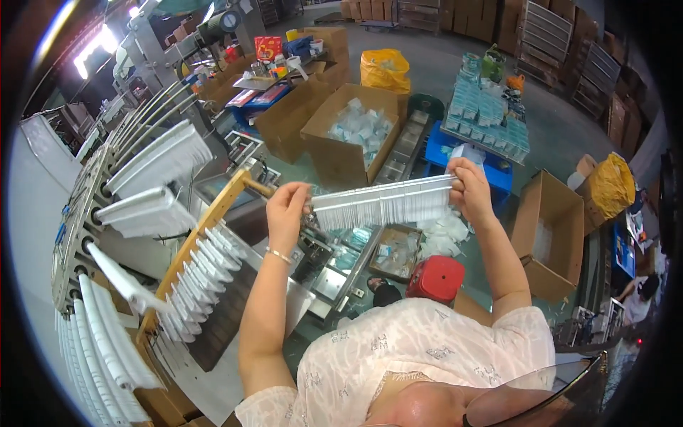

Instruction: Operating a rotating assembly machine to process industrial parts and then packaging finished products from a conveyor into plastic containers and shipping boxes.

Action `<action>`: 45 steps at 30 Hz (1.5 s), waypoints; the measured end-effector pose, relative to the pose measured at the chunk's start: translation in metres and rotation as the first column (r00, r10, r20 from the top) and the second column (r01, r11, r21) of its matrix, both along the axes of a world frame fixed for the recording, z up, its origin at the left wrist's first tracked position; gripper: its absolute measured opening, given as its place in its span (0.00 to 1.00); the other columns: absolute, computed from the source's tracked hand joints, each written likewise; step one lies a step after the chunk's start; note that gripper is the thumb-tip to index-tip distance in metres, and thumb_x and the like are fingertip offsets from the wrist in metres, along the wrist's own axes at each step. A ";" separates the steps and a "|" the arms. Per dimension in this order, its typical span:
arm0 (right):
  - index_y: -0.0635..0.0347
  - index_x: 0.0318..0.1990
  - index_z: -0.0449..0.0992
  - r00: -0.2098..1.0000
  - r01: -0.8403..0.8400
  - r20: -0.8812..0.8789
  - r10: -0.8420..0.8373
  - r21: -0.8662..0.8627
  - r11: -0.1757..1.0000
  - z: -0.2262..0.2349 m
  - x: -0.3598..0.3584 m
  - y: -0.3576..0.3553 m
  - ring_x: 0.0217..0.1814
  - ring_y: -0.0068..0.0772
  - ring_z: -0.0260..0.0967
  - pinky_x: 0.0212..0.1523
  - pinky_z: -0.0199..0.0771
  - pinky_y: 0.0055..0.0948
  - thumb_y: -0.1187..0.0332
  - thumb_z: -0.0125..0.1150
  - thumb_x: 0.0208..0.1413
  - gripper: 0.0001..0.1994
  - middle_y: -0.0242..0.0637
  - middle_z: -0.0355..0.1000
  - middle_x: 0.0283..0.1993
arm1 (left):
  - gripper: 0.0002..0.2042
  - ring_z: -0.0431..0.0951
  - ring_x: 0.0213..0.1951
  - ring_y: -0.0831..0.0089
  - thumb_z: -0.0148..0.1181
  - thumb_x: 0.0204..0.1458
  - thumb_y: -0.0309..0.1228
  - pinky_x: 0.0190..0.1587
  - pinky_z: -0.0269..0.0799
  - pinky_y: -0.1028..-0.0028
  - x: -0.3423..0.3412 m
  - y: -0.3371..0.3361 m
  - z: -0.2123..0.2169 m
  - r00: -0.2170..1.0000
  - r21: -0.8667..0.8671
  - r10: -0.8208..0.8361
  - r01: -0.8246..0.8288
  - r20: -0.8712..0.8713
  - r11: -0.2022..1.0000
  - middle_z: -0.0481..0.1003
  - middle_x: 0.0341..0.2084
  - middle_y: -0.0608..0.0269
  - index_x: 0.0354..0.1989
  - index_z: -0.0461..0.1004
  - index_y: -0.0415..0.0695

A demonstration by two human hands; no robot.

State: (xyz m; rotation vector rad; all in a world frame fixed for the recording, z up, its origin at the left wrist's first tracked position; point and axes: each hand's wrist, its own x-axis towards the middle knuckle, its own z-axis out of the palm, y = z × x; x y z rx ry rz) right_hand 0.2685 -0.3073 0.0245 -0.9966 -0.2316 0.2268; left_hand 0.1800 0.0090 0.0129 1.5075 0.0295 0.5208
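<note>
A long white strip of thin, closely packed pleats or sheets (384, 203) is stretched level in front of me. My right hand (469, 186) grips its right end, fingers curled round it. At the other end my left hand (288, 203) is closed in a pinch by the strip's edge; its fingertips partly hide what they hold. A wooden bar frame (213, 245) stands just left of and below my left hand, its upper peg close to my fingers. Several white folded bundles (203, 281) hang in a row from that frame.
A machine with rods carrying white sheets (160, 164) curves along the left. Ahead is a cardboard box (313, 142) of small packets. Farther right stand teal cartons (484, 114) on a blue crate (435, 146) and another cardboard box (530, 245). A red stool (435, 279) is below the strip.
</note>
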 end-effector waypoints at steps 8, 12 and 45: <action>0.62 0.35 0.66 0.979 -0.196 0.055 0.194 0.031 0.980 0.015 0.116 0.034 0.15 0.09 0.42 0.14 0.42 0.12 0.75 0.40 0.52 0.07 0.23 0.54 0.21 | 0.06 0.64 0.22 0.84 0.46 0.52 0.22 0.25 0.60 0.85 0.035 -0.002 0.008 0.955 0.248 0.211 -0.261 0.210 0.933 0.66 0.25 0.67 0.32 0.70 0.35; 0.59 0.39 0.66 0.947 -0.200 0.215 0.240 -0.193 0.961 0.019 0.184 0.058 0.14 0.10 0.43 0.15 0.41 0.13 0.70 0.40 0.56 0.08 0.21 0.53 0.20 | 0.07 0.56 0.15 0.88 0.47 0.53 0.27 0.18 0.51 0.87 0.084 -0.009 0.005 0.912 -0.019 0.404 -0.404 0.073 0.915 0.62 0.16 0.73 0.37 0.67 0.39; 0.65 0.34 0.67 0.703 -0.702 0.378 0.602 0.240 0.670 0.068 0.262 0.235 0.15 0.20 0.56 0.16 0.54 0.16 0.66 0.42 0.55 0.11 0.35 0.66 0.20 | 0.12 0.69 0.25 0.65 0.48 0.47 0.20 0.29 0.64 0.74 0.093 0.068 0.117 0.309 0.513 0.658 -0.847 0.687 -0.137 0.68 0.21 0.56 0.40 0.70 0.42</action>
